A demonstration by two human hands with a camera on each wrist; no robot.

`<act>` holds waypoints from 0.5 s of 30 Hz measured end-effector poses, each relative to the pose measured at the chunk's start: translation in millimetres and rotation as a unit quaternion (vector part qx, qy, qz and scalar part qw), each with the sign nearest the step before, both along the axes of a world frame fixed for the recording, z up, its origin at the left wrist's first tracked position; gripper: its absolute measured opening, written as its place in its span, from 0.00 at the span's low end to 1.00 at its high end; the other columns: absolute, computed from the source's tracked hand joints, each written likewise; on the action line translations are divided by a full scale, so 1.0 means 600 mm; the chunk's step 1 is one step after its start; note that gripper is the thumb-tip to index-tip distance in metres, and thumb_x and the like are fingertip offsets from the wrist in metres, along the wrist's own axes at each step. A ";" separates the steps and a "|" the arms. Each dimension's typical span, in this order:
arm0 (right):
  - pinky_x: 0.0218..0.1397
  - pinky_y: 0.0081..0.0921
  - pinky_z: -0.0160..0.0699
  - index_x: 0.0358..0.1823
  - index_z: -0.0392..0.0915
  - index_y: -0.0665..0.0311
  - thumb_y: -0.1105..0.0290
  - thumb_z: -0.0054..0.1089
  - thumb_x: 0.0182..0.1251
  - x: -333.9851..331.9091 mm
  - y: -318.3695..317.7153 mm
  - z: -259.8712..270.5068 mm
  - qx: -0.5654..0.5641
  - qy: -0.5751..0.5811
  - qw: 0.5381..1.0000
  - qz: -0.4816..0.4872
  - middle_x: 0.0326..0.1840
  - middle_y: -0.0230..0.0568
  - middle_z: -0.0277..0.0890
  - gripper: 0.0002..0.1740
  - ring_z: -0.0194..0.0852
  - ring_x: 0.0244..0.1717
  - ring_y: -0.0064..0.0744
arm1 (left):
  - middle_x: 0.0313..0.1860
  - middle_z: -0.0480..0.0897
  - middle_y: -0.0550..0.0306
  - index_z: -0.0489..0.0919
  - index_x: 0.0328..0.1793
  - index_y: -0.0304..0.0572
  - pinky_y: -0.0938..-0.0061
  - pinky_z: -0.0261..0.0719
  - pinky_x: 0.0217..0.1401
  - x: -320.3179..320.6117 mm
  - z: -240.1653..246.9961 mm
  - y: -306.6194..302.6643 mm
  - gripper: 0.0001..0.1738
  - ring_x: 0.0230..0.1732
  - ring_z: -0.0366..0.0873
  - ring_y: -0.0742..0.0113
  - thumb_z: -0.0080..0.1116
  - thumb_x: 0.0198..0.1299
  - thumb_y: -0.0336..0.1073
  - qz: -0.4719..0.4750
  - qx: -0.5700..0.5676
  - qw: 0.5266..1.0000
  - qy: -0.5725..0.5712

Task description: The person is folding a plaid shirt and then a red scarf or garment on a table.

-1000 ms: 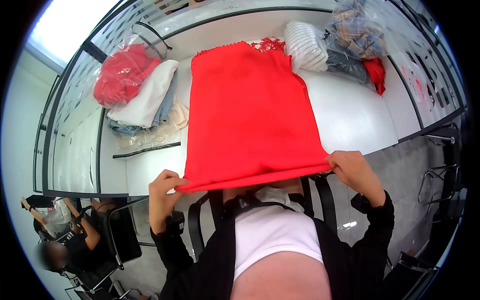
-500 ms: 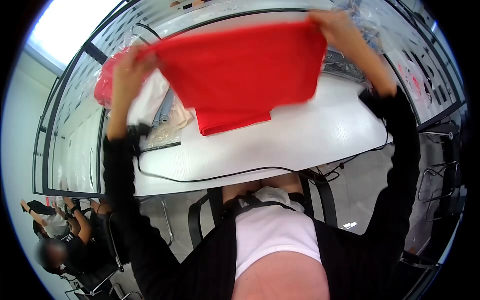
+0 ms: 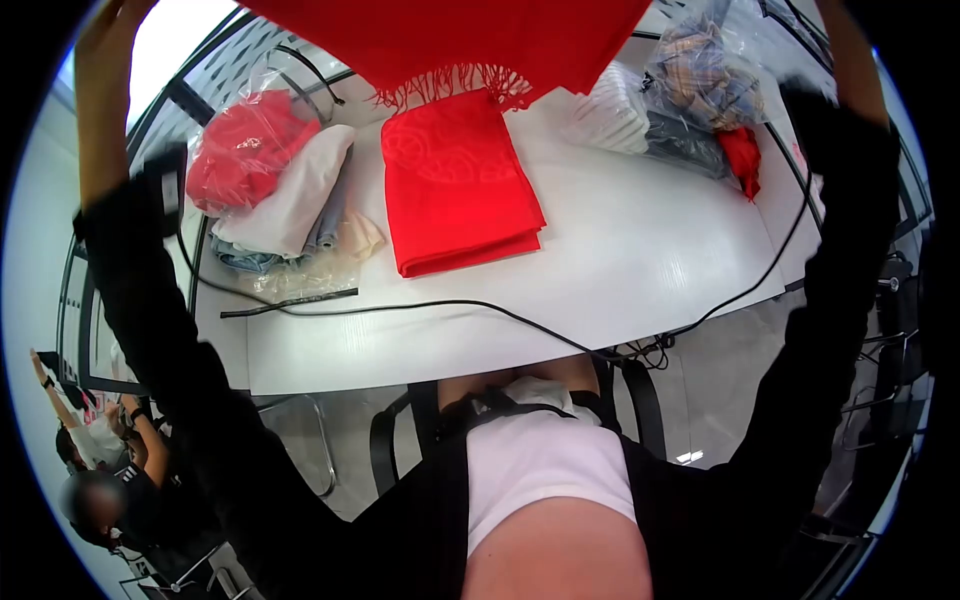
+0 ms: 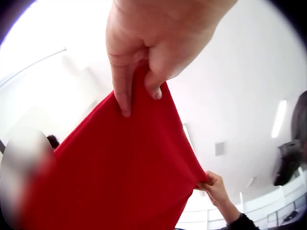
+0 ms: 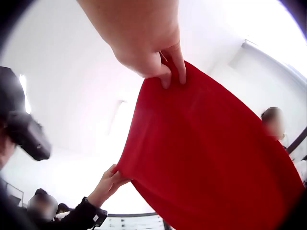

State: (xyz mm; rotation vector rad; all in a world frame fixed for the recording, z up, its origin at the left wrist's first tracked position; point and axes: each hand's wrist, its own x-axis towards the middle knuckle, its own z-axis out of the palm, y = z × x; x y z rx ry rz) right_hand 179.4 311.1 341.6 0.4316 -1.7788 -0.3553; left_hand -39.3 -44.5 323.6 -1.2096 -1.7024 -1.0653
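Left hand (image 4: 160,33): grip narrow, pinching a corner of a red scarf (image 3: 455,35) between thumb and fingers. Right hand (image 5: 144,38): same narrow pinch, on another corner. Both arms reach up and well apart; the scarf is held up in the air between them, above the far part of the counter (image 3: 640,265).

Scarf: plain, even red, matt, smooth weave. Edge between the hands looks drawn nearly straight; wrist views show soft, shallow creases below each pinch. Lower edge carries a fringe (image 3: 455,82) of thin, twisted red strands, some spread, hanging at the far end of a folded red cloth (image 3: 460,190). Whether the strands touch it, cannot tell.

Folded cloth lies flat on the counter, near its middle, layers showing along the near edge, faint tonal pattern on top.

Left of it: a red garment (image 3: 250,145) in clear plastic, leaning on a white garment (image 3: 285,210). Far right: a plaid bundle (image 3: 705,75), bagged, beside a white striped one (image 3: 612,105). A black cable (image 3: 470,303) crosses the near side.
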 end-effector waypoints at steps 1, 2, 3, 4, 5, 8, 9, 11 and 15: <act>0.37 0.24 0.77 0.37 0.74 0.71 0.80 0.54 0.57 0.026 -0.016 -0.024 0.011 -0.010 1.000 0.005 0.29 0.40 0.77 0.06 0.78 0.31 0.29 | 0.45 0.78 0.46 0.70 0.53 0.38 0.72 0.77 0.47 -0.002 -0.022 -0.034 0.18 0.44 0.78 0.59 0.52 0.60 0.40 0.081 -0.021 0.996 0.026; 0.36 0.25 0.77 0.37 0.75 0.70 0.80 0.55 0.55 0.054 -0.029 -0.054 -0.009 -0.056 0.998 -0.009 0.29 0.39 0.77 0.07 0.78 0.30 0.30 | 0.46 0.80 0.52 0.73 0.57 0.45 0.74 0.73 0.51 0.008 -0.048 -0.060 0.21 0.48 0.78 0.63 0.53 0.61 0.46 0.162 -0.042 0.984 0.052; 0.35 0.25 0.77 0.37 0.75 0.68 0.80 0.56 0.54 0.082 -0.043 -0.084 -0.030 -0.101 0.994 -0.025 0.28 0.38 0.77 0.08 0.77 0.29 0.31 | 0.43 0.80 0.53 0.74 0.54 0.45 0.75 0.72 0.51 0.047 -0.080 -0.075 0.18 0.46 0.77 0.67 0.53 0.61 0.44 0.225 -0.068 0.972 0.017; 0.35 0.25 0.76 0.37 0.76 0.67 0.81 0.56 0.53 0.109 -0.056 -0.114 -0.051 -0.143 0.987 -0.042 0.28 0.37 0.77 0.09 0.77 0.29 0.31 | 0.39 0.80 0.55 0.75 0.50 0.43 0.76 0.73 0.47 0.084 -0.114 -0.099 0.13 0.42 0.77 0.69 0.54 0.61 0.38 0.236 -0.116 0.965 -0.016; 0.36 0.24 0.77 0.39 0.77 0.64 0.82 0.57 0.49 0.137 -0.018 -0.143 -0.044 -0.163 0.984 -0.061 0.31 0.38 0.78 0.13 0.79 0.32 0.34 | 0.38 0.79 0.57 0.75 0.47 0.40 0.78 0.73 0.44 0.124 -0.157 -0.120 0.09 0.39 0.76 0.71 0.54 0.59 0.31 0.191 -0.124 0.973 -0.049; 0.37 0.24 0.78 0.37 0.76 0.66 0.84 0.56 0.46 0.191 -0.068 -0.229 -0.140 -0.331 0.933 0.025 0.32 0.41 0.78 0.14 0.79 0.35 0.38 | 0.31 0.82 0.52 0.77 0.39 0.37 0.76 0.74 0.34 0.243 -0.256 -0.153 0.10 0.29 0.80 0.61 0.54 0.49 0.20 0.073 -0.247 0.957 -0.136; 0.37 0.24 0.79 0.36 0.76 0.67 0.85 0.55 0.44 0.207 -0.088 -0.251 -0.178 -0.388 0.903 0.056 0.32 0.42 0.78 0.14 0.79 0.36 0.39 | 0.33 0.82 0.51 0.77 0.38 0.36 0.75 0.75 0.34 0.279 -0.279 -0.152 0.13 0.32 0.81 0.59 0.53 0.44 0.18 0.069 -0.273 0.936 -0.211; 0.34 0.26 0.78 0.34 0.75 0.67 0.85 0.53 0.44 0.232 -0.111 -0.294 -0.225 -0.467 0.852 0.074 0.31 0.43 0.76 0.13 0.78 0.35 0.40 | 0.32 0.83 0.51 0.76 0.36 0.36 0.74 0.77 0.33 0.307 -0.326 -0.147 0.16 0.32 0.82 0.59 0.50 0.38 0.16 -0.046 -0.232 0.926 -0.295; 0.31 0.27 0.75 0.31 0.74 0.66 0.83 0.55 0.43 0.255 -0.117 -0.366 -0.256 -0.528 0.807 0.060 0.28 0.39 0.75 0.11 0.76 0.31 0.38 | 0.33 0.81 0.50 0.78 0.33 0.37 0.74 0.76 0.34 0.332 -0.376 -0.169 0.12 0.32 0.80 0.57 0.57 0.38 0.21 -0.015 -0.268 0.901 -0.341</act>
